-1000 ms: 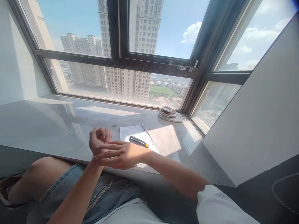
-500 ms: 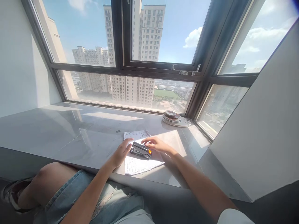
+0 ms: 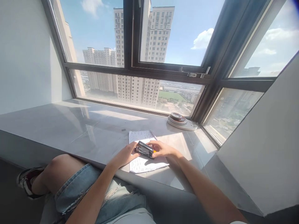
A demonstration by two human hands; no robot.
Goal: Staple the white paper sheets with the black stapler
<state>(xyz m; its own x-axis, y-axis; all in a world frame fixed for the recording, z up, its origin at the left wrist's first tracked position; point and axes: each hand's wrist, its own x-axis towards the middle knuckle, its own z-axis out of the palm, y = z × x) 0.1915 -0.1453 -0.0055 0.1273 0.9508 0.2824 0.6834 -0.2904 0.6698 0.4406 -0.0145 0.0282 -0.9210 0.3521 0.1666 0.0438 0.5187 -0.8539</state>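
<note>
A black stapler (image 3: 145, 148) with an orange patch at its right end is tilted over the printed paper (image 3: 142, 165), its top arm raised apart from its base. The fingers and thumb of my left hand (image 3: 128, 153) are closed on the stapler's left end. With its fingers behind and the thumb in front, my right hand (image 3: 163, 148) grips the right end by the orange patch. The paper lies flat on the grey sill under both hands, partly in the stapler's shadow.
A small grey strip, perhaps staples (image 3: 123, 129), lies behind the paper to the left. Stacked round plates or discs (image 3: 178, 122) sit by the window corner. The grey sill (image 3: 70, 130) ends at a front edge above my legs.
Both hands have closed on the stapler, which lay on the paper with fingers resting near it. It now appears lifted and tilted. The view has shifted slightly left.
</note>
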